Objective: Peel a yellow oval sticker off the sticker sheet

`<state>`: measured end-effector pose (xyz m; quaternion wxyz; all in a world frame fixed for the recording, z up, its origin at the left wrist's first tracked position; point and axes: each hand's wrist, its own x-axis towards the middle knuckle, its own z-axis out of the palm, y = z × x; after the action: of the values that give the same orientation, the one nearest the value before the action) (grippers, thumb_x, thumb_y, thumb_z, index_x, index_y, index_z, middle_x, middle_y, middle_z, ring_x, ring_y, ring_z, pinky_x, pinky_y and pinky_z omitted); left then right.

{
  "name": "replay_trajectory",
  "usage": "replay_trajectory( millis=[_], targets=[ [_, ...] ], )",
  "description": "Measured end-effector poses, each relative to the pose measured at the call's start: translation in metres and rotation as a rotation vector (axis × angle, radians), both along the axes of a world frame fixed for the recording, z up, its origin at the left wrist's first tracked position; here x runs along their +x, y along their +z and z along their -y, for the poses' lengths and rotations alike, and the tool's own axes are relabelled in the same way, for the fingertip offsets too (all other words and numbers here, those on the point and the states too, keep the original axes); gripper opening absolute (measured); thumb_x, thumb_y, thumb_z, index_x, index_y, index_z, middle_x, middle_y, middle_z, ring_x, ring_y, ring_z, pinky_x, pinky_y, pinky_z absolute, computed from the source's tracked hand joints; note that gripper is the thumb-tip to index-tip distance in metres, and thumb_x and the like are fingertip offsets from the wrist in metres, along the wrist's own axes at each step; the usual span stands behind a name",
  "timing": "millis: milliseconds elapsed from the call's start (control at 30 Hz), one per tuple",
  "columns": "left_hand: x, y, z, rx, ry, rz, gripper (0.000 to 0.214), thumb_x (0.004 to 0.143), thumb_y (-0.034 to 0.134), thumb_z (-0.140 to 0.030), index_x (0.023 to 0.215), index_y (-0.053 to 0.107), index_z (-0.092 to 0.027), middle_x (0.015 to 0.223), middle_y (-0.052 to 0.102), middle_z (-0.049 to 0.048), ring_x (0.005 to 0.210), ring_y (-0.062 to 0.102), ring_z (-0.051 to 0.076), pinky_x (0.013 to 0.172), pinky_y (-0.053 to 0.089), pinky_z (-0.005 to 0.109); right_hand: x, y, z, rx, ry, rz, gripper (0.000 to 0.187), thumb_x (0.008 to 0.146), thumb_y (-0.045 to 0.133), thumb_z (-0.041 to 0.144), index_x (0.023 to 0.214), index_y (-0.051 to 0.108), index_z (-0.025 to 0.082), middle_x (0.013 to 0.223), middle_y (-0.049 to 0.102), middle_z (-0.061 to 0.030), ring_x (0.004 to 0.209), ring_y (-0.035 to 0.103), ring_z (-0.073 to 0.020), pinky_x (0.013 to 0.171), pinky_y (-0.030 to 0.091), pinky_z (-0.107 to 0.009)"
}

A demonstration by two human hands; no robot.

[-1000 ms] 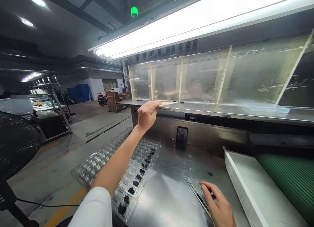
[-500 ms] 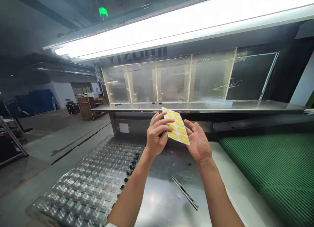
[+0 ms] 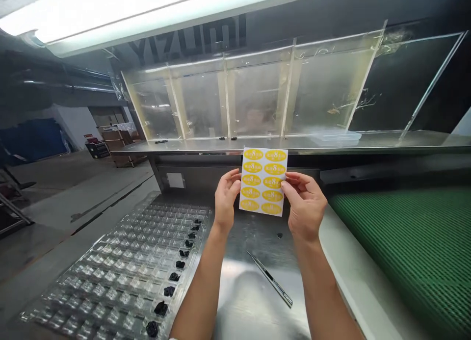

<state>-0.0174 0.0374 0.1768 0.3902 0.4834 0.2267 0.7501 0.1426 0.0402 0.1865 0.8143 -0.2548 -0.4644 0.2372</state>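
Note:
A white sheet of yellow oval stickers is held upright before me, its printed face toward me, with a large 8 on each label. My right hand pinches its right edge, thumb on the front and fingers behind. At the left edge is my left hand, thumb and fingers closed against the sheet's side; the fingertips are partly hidden. Below the sheet, a slim metal craft knife lies on the steel table. A small black piece lies near my right wrist.
Left of my arms lies a clear plastic blister tray, with black parts along its right-hand column. A green ribbed conveyor belt runs at the right. Behind the sheet is a steel shelf carrying a clear plastic container.
The sticker sheet has turned from tilted to upright, facing me. My right hand has gone from open to pinching its right edge. My left fingers have left its front for the left edge.

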Motion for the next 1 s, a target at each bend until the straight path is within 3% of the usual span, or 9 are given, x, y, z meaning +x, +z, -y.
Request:
replay_trajectory(
  millis=[67,167,433,767,1000],
  targets=[
    [0.003,0.001,-0.002,-0.082,-0.083,-0.005,0.056,0.079,0.087,-0.043,0.124,0.065,-0.018,0.116,0.076,0.0119,0.105,0.074,0.027,0.088,0.061,0.037,-0.003,-0.001,-0.001,-0.004,0.0,0.036,0.027,0.076,0.085,0.032,0.099,0.077,0.019,0.093,0.071,-0.0046,0.083,0.065,-0.0164,0.072,0.055,-0.027],
    [0.006,0.001,-0.003,-0.147,-0.151,-0.001,0.053,0.073,0.091,-0.042,0.113,0.067,-0.017,0.104,0.078,0.0092,0.091,0.076,0.025,0.082,0.063,0.037,-0.007,-0.002,-0.003,-0.024,-0.002,0.075,0.027,0.077,0.085,0.032,0.099,0.076,0.019,0.093,0.071,-0.0044,0.083,0.066,-0.0165,0.073,0.056,-0.027],
    [0.0,-0.002,-0.007,-0.147,-0.117,-0.005,0.038,0.071,0.092,-0.04,0.093,0.07,-0.016,0.092,0.078,0.005,0.082,0.074,0.02,0.076,0.062,0.031,-0.009,-0.006,-0.006,-0.03,-0.036,0.13,0.027,0.08,0.084,0.032,0.101,0.076,0.019,0.095,0.072,-0.0052,0.083,0.067,-0.0173,0.075,0.057,-0.029],
    [0.0,0.001,0.001,-0.128,-0.175,0.004,0.037,0.076,0.091,-0.036,0.097,0.068,-0.017,0.099,0.078,0.0057,0.088,0.076,0.022,0.08,0.063,0.033,-0.01,-0.003,0.002,-0.011,-0.033,0.129,0.023,0.081,0.084,0.033,0.098,0.076,0.019,0.094,0.072,-0.0051,0.083,0.067,-0.0177,0.073,0.057,-0.028],
    [0.003,0.005,0.007,-0.103,-0.254,0.003,0.044,0.077,0.09,-0.035,0.113,0.072,-0.019,0.113,0.078,0.0092,0.1,0.077,0.028,0.089,0.064,0.041,-0.013,-0.001,0.009,-0.03,-0.024,0.152,0.022,0.082,0.083,0.034,0.098,0.077,0.02,0.093,0.072,-0.0049,0.081,0.068,-0.0176,0.071,0.059,-0.028]
  ],
)
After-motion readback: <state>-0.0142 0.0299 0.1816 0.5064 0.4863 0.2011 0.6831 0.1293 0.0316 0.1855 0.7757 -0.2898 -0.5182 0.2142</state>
